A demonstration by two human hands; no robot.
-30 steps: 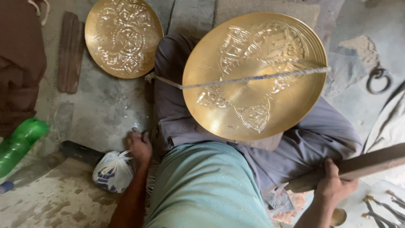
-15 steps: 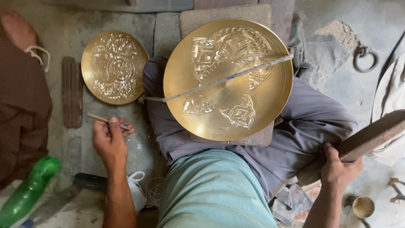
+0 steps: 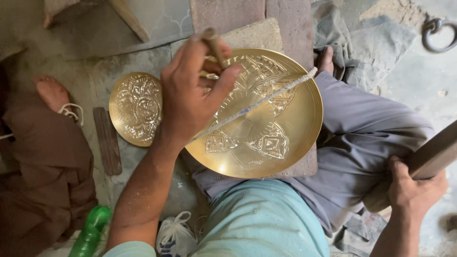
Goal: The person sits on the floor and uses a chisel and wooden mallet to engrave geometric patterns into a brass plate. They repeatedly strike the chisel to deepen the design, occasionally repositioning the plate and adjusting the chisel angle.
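now the left hand [image 3: 190,95] is raised over the big brass plate [image 3: 266,138], forearm running up from the lower left, back of the hand toward the camera. its fingers are curled tight round a thin wooden-handled tool [image 3: 214,45], whose top end pokes out above the knuckles; the working end is hidden behind the hand. the right hand [image 3: 412,190] sits low at the right edge, beside the knee, closed in a fist round the end of a thick wooden mallet [image 3: 435,154] that slants up and out of view.

two brass plates are in sight. the big brass plate rests on the person's lap over grey trousers [image 3: 376,133], on a flat stone slab [image 3: 304,166] that shows at its lower right rim. it is round, shallow, bright gold, with embossed patterns: pointed arch shapes near the lower middle and a finer domed design toward the top, partly covered by the left hand. one pale twisted cord [image 3: 266,102] lies slantwise across its face, from under the hand to the upper right rim. the smaller brass plate [image 3: 135,109] lies on the floor just to the left, fully embossed, with one wooden strip [image 3: 107,140] beside it.

one green bottle [image 3: 90,235] and one white plastic bag [image 3: 176,235] lie at the bottom left. another person's bare foot [image 3: 52,93] shows at the left.
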